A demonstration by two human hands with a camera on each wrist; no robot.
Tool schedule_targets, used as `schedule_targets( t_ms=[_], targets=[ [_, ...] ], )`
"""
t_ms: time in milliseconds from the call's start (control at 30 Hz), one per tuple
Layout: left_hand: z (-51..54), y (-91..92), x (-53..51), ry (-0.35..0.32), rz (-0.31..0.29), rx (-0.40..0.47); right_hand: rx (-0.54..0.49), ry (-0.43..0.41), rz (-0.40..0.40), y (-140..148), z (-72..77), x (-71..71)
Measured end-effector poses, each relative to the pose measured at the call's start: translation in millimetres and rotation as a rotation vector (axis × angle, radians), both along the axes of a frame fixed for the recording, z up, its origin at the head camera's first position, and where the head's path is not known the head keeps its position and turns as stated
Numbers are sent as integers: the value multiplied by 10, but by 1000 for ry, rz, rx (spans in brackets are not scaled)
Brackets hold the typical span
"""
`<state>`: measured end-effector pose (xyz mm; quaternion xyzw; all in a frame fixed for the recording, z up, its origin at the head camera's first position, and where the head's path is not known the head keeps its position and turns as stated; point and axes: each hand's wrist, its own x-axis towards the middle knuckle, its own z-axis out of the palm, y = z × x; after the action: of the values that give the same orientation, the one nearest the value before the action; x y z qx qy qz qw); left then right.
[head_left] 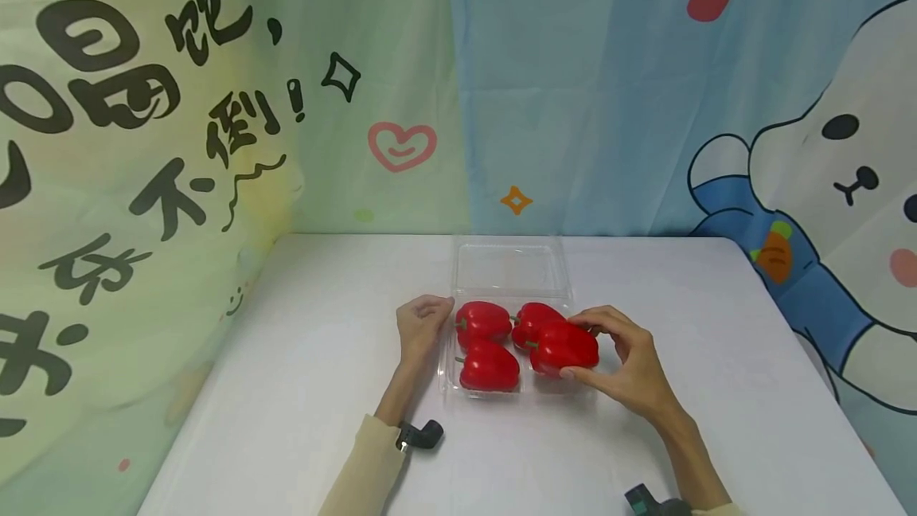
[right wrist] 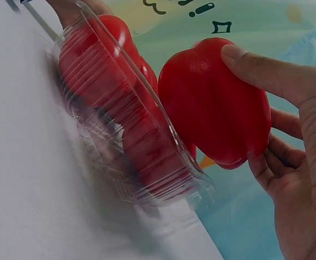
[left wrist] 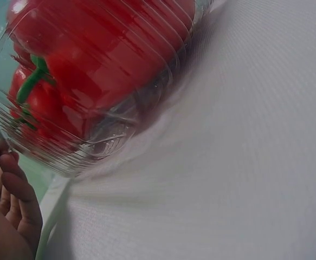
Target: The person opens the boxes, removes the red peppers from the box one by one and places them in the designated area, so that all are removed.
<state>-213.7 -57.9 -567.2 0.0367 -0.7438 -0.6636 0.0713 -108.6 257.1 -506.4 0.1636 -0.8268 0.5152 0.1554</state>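
Head view: illumination is bright, even and diffuse across the smooth white tabletop (head_left: 322, 325). Soft shadow borders the beige-sleeved left forearm (head_left: 403, 392). Small specular highlights on the upper surfaces of the glossy red bell peppers (head_left: 489, 367) indicate light from above. Towards the left edge, the pale green-and-blue printed cloth backdrop (head_left: 372, 6) appears stretched. Wrist views: exposure is dimmer; the tabletop renders grey. Streaked glare follows the ribs of the clear plastic container (left wrist: 109, 138); a diffuse shadow lies alongside its base. Left wrist view: fine detail is soft.
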Motion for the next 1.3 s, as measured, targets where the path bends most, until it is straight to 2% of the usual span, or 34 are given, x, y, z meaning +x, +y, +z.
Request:
schedule_targets(
  t_ms=[400,767,1000,1300],
  targets=[
    [-4,1,-4,0,-1,-13,-26,18,-24,36,12,-18],
    [-1,6,-12,-4,-4,-3,-25,-2,-48,60,23,-61],
    [13,-1,4,-5,1,1,-32,38,-66,54,31,-96],
    [-8,0,-6,17,-2,13,-52,28,-106,75,42,-93]
  ],
)
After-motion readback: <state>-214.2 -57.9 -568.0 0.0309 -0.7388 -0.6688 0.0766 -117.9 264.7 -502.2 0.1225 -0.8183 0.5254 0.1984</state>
